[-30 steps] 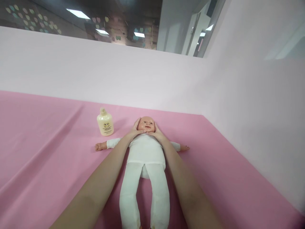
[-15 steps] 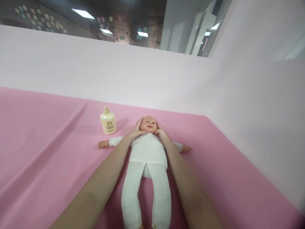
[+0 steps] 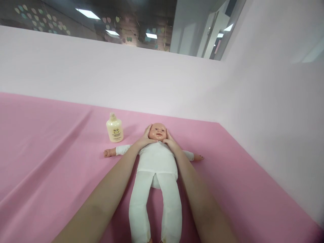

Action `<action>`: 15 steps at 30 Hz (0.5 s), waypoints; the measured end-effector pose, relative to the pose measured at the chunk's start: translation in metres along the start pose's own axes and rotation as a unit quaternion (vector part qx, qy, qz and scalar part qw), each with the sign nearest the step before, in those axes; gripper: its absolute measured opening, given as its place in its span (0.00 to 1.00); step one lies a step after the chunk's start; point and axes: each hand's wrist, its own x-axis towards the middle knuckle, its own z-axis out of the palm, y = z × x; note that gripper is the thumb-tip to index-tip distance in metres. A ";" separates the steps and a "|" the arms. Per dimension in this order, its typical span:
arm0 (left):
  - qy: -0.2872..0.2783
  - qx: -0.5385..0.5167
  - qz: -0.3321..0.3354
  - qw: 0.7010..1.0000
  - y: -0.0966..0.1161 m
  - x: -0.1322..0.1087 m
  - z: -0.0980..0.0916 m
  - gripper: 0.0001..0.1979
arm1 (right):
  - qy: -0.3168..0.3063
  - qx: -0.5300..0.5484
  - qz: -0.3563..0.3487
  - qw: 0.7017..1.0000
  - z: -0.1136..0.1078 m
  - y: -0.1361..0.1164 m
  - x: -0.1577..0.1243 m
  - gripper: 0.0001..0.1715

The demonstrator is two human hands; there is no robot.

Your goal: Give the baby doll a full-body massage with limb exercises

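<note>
Cupping: both hands on the doll's head, frame centre.
surroundings: cream bottle (image 3: 114,128) stands upright on the pink sheet (image 3: 45,141), just left of the head and above the doll's outstretched arm; not touching the doll. Pale wall (image 3: 152,84) runs behind and along the right side.
obstructions: nothing lies between hands and head; both forearms run up from the bottom edge, flanking the legs and overlapping the torso's sides.
doll (image 3: 157,162): flat on its back, centre frame, head toward the wall, arms spread left and right, legs toward the bottom edge, white suit.
change: vs half a second ago, almost none; the right thumb sits slightly lower on the cheek. Bottle and doll unmoved.
left hand (image 3: 144,136): open, fingers curved against the head's left side, palm on the cheek.
right hand (image 3: 170,141): open, fingers against the head's right side, wrist over the shoulder.
</note>
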 end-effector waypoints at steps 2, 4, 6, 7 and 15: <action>-0.005 -0.005 -0.001 1.000 -0.001 0.002 -0.001 0.60 | 0.003 -0.037 0.002 0.999 -0.002 0.000 -0.001 0.68; -0.011 -0.012 -0.006 1.000 -0.002 0.003 -0.002 0.59 | 0.002 -0.040 -0.012 0.999 -0.002 0.000 -0.001 0.67; -0.017 -0.024 -0.014 0.999 -0.001 0.003 -0.003 0.56 | -0.004 -0.016 -0.017 1.000 -0.001 0.002 0.000 0.67; -0.017 -0.033 -0.021 0.999 0.000 0.003 -0.003 0.55 | -0.007 -0.001 -0.014 1.000 0.000 0.003 0.000 0.67; -0.004 -0.133 -0.085 0.987 0.010 -0.006 0.002 0.53 | -0.005 0.090 -0.032 0.995 0.005 0.005 0.003 0.64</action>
